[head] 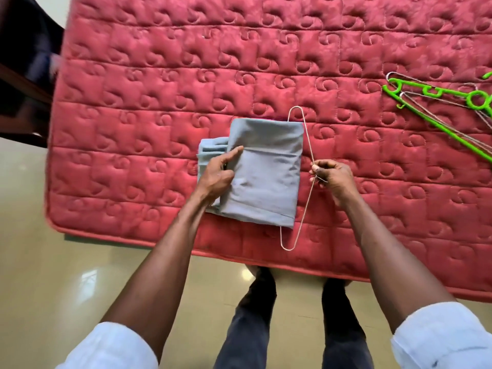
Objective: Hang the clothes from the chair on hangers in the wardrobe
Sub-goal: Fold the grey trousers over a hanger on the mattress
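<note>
Hands (331, 177) flank grey garment (263, 177); right grips hanger (306, 145).

You get one view only — from the head, looking steeply down, close over the mattress (186, 75) edge and floor (40, 249).

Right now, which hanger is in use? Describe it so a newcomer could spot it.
On the red quilted mattress, find the folded grey garment near its front edge. The thin wire hanger runs along the garment's right side, its bar hidden under the cloth, and the right hand pinches its neck. Unlike the hanger pile at far right, it lies alone with no green plastic.
</note>
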